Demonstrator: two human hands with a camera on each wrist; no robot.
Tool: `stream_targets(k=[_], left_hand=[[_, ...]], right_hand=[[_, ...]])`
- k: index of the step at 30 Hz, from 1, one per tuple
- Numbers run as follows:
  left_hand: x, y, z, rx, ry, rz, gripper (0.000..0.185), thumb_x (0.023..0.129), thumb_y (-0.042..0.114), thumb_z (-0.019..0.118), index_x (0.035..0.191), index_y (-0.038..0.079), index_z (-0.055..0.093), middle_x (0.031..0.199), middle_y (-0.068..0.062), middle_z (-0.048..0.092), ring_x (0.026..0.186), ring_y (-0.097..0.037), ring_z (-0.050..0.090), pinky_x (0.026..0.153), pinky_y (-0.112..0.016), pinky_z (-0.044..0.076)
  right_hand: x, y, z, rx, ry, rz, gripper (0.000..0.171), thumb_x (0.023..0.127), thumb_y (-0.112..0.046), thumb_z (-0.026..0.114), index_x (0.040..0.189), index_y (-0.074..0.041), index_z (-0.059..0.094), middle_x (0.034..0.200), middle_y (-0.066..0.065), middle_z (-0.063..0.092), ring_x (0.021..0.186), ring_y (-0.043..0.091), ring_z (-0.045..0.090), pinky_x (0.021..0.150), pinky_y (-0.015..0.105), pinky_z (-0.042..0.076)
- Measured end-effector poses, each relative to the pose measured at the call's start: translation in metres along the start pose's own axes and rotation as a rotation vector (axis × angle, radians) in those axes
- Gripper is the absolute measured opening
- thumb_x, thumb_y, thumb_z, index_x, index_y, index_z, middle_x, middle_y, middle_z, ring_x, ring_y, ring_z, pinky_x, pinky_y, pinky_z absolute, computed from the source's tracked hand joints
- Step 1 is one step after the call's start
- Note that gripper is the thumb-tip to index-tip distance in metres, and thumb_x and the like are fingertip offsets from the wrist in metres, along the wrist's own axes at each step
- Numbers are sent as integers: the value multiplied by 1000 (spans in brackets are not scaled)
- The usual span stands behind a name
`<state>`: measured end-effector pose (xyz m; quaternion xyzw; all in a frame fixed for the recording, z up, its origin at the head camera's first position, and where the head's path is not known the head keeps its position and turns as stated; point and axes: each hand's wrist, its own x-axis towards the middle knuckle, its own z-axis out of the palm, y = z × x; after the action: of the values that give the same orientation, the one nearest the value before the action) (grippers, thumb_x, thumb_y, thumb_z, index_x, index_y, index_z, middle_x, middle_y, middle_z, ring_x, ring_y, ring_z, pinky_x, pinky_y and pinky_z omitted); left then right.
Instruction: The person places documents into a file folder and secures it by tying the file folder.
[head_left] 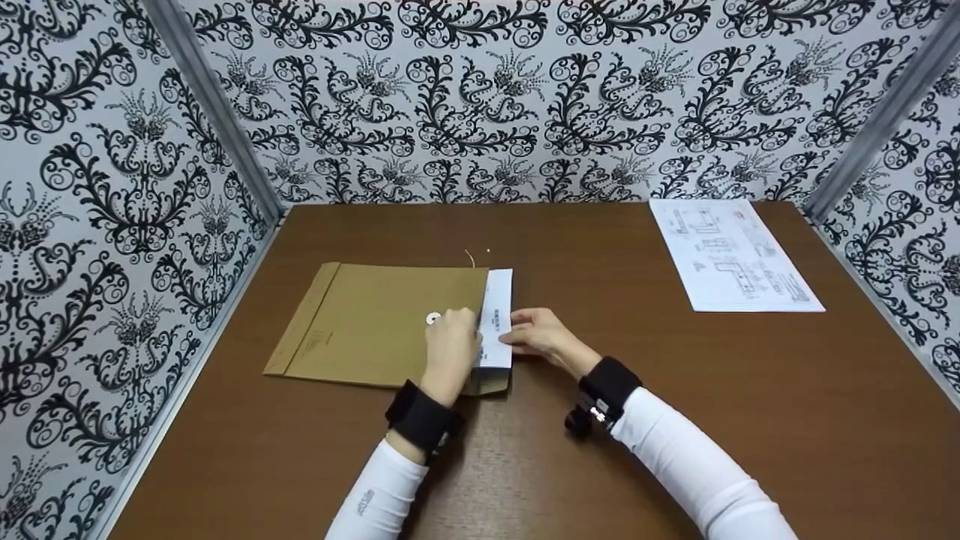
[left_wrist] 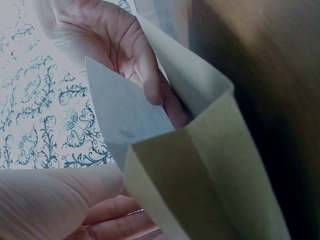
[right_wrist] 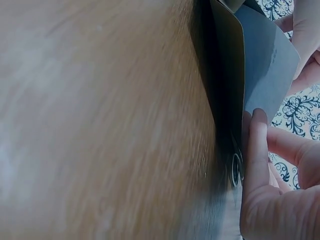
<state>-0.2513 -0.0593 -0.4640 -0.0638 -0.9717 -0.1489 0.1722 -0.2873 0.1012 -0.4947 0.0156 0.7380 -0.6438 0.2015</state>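
Brown envelope lies on the worktop, mouth to the R, w/ white paper partway out of it; L hand has its fingers curled on the mouth's edge, R hand has its fingers narrowed on the paper's outer edge. Both prob. v. light, paper thin & bendy, envelope stiffer (likelier to crease than stretch). Best hold: paper mid-edge, envelope by its mouth, w/o squeezing hard.
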Motion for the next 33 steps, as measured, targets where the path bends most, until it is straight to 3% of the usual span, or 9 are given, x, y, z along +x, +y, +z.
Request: stream_targets(k=[9,21,29,33], left_hand=[[-1,0,0,-5,-3,0,6,82,7,77,82,1,75,82,-19,78,73,-37,74,61,-48,59],[-2,1,3,10,44,0,7,82,7,77,77,2,75,79,-18,77,69,-36,74,58,-49,58],[-1,2,2,26,41,8,6,83,3,74,77,2,76,78,-18,77,68,-35,74,58,-48,59],[-1,1,4,21,35,5,6,83,3,74,78,1,76,79,-18,77,69,-35,74,58,-48,59]], right_hand=[[2,0,1,-23,20,1,41,88,-1,73,125,9,61,93,2,74,76,5,68,68,18,59],[-4,3,1,-65,5,29,20,88,-2,72,106,6,67,90,3,70,73,8,69,66,19,60],[-8,5,12,-28,70,-14,9,87,0,70,89,-1,61,80,-1,63,66,5,62,56,15,53],[-7,7,13,-23,87,-19,9,87,1,70,88,-1,60,80,-1,62,66,6,62,56,15,53]])
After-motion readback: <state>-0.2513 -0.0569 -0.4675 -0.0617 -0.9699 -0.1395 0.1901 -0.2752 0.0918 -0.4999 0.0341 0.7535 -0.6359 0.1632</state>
